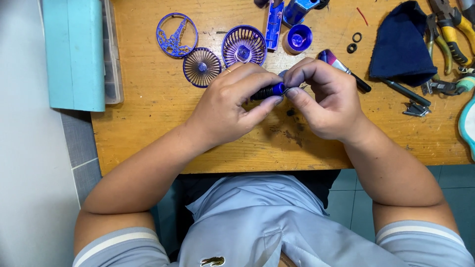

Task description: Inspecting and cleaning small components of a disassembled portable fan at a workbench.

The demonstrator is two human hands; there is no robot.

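A: Nearest the lens: grey polo shirt (257,222), forearms reaching up to the wooden counter (148,133). Hands?

B: Both meet above the counter's middle. Left hand (225,106) closed around a small screwdriver (269,91), black ribbed grip with a blue collar, held between thumb and fingers. Ring on one finger.

A: Right hand (321,99)?

B: Fingers pinched tight at the screwdriver's tip end. Something small sits in that pinch; too hidden to name. The two hands touch at the fingertips.

A: So the tool lies between them?

B: Yes, bridging the gap, roughly level, handle left.

A: Surroundings?

B: Just beyond the left hand: blue fan grille (244,45), smaller round grille (202,66), ring with a tower figure (177,34). Beyond the right hand: blue cup-shaped part (299,38), a brush (344,69), dark cloth (403,44). Pliers (452,29) far right. Teal box (74,52) at the left edge.
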